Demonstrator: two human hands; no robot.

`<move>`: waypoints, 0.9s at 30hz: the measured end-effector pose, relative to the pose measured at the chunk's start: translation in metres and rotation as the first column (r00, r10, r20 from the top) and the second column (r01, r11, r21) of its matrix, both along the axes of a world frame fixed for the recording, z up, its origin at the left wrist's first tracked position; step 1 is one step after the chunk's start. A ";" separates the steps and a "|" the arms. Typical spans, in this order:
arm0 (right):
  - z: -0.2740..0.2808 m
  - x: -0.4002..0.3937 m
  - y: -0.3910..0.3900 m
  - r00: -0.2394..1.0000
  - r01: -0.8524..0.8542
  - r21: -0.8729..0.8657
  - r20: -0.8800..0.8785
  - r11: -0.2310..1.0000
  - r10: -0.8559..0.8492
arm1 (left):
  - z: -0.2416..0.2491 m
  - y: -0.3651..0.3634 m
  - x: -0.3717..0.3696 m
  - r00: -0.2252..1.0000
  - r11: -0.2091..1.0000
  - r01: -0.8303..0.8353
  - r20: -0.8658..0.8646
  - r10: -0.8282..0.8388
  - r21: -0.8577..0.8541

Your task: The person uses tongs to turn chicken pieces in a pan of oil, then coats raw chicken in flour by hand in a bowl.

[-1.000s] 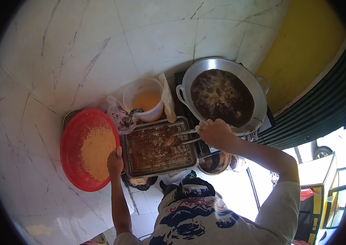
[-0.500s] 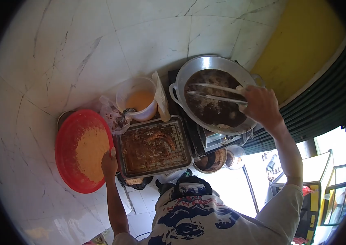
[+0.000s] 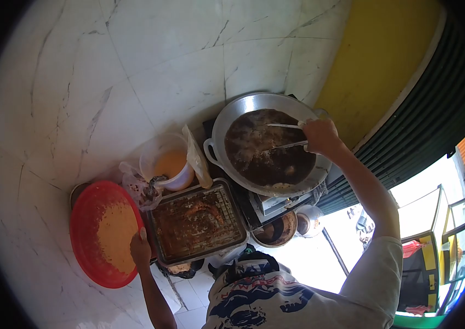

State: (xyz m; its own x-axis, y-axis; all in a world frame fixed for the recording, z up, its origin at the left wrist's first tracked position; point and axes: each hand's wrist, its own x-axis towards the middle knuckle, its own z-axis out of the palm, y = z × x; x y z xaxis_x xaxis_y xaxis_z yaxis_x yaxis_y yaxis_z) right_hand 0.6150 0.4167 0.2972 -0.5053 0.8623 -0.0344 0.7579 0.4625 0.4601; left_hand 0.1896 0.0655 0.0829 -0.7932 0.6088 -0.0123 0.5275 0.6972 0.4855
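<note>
Two pale metal arms of your tongs (image 3: 285, 126) stand spread over the wok (image 3: 221, 123), reaching in from three o'clock; you cannot tell whether their tips pinch anything. Your right hand (image 3: 320, 136) has its fingers clamped on them. The silver wok holds dark, frothy oil (image 3: 251, 171), with a pale lump near five o'clock. At nine o'clock from the browned, greasy tray (image 3: 180, 253), your left hand (image 3: 140, 250) grips the red basin (image 3: 85, 241) at its four o'clock rim, beside pale powder (image 3: 114, 237).
</note>
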 end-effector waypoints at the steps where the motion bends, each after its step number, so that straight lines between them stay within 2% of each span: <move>1: -0.002 -0.002 0.001 1.000 -0.012 -0.001 -0.002 1.000 0.012 | 0.000 0.000 0.000 1.000 1.000 -0.001 0.011 0.001 0.004; 9: -0.022 -0.016 0.018 0.998 -0.044 -0.022 -0.039 0.999 0.043 | 0.010 0.004 0.006 0.999 0.999 -0.021 0.033 0.022 -0.034; 11: -0.032 -0.017 0.022 0.994 -0.056 -0.008 -0.091 0.998 0.055 | 0.010 0.004 0.007 1.000 0.999 -0.012 0.016 0.011 0.034; 15: -0.035 -0.019 0.020 0.985 -0.036 0.049 -0.166 0.998 0.043 | 0.011 0.005 0.006 1.000 1.000 -0.012 0.005 0.012 0.020; 17: -0.032 -0.016 0.021 0.984 0.033 0.015 -0.173 0.999 -0.030 | 0.013 0.005 0.005 0.997 0.998 -0.031 0.071 0.035 -0.055; 20: -0.026 -0.005 0.023 0.972 0.097 -0.007 -0.214 0.995 -0.096 | 0.008 0.005 0.004 1.000 1.000 -0.004 0.016 0.004 -0.006; 23: -0.014 0.010 0.021 0.938 0.174 0.006 -0.305 0.985 -0.164 | 0.011 0.006 0.004 0.998 1.000 -0.005 0.063 0.005 -0.013; 27: 0.015 0.036 0.016 0.930 0.260 -0.037 -0.259 0.965 -0.261 | 0.002 0.005 0.000 0.999 0.999 -0.016 0.036 0.017 -0.032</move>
